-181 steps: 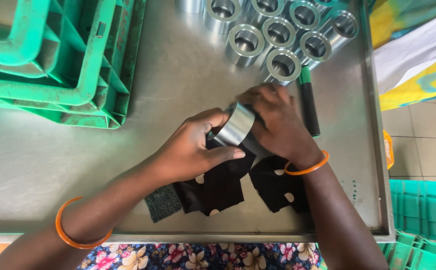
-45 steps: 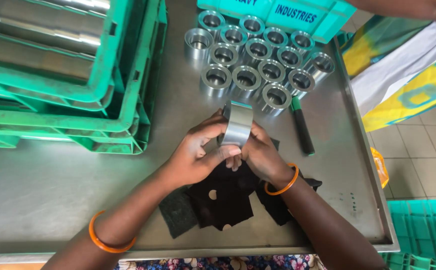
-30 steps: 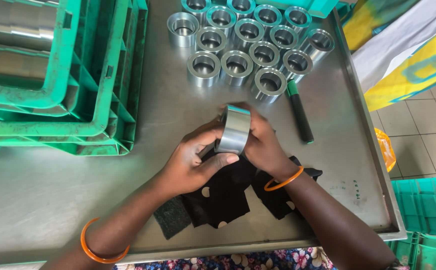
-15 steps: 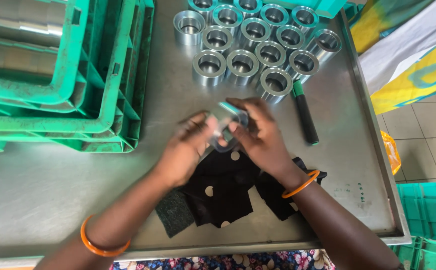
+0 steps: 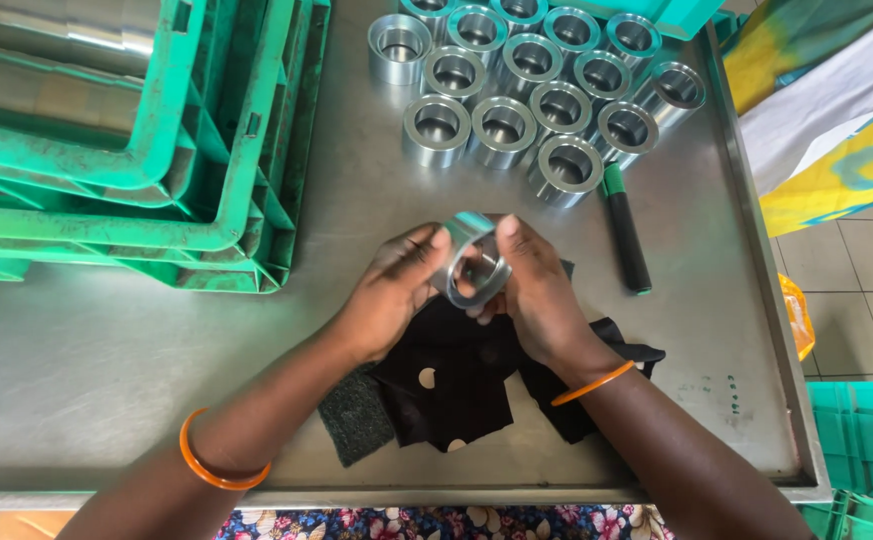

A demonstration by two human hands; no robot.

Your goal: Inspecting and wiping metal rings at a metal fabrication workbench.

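Both hands meet over the middle of the steel table [image 5: 107,380], holding one metal ring [image 5: 473,258] raised and tilted so its bore faces the camera. The left hand [image 5: 389,295] pinches the ring's left rim, and the right hand [image 5: 532,290] closes its fingers on the right rim from above.

Under the hands lie black cloth pieces [image 5: 457,375] with pale dots and a grey abrasive pad [image 5: 357,415], close to the table's near edge.

Far of the hands stands a tight cluster of rings [image 5: 537,85], with a narrow bare strip between it and the held ring. A green-capped marker [image 5: 625,228] lies just right of the hands, and beyond it open steel runs to the raised right lip. Stacked green crates [image 5: 157,170] fill the far left, leaving bare table near left.
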